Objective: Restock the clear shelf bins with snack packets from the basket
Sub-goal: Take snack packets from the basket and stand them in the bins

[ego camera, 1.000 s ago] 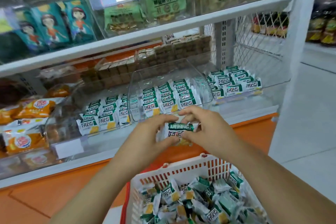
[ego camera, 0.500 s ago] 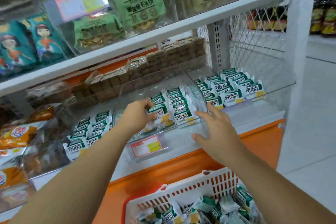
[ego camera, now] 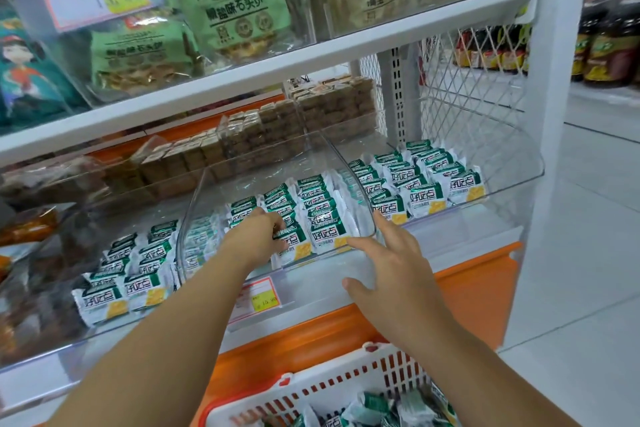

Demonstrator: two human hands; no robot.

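Left hand (ego camera: 258, 239) reaches into the middle bin (ego camera: 263, 153), fingers curled over the top of a packet (ego camera: 294, 245) that stands upright at the front of its row, long edge running across. Its thumb is hidden. Right hand (ego camera: 391, 274) is released, fingers spread, by the bin's front right corner; whether it touches is unclear. The basket (ego camera: 346, 388) of more packets sits below, nearer the right hand, its near side cut off

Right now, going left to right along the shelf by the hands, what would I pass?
Orange snack bags, left clear bin, middle clear bin with the left hand gripping a snack packet, right clear bin, white shelf post, dark bottles.
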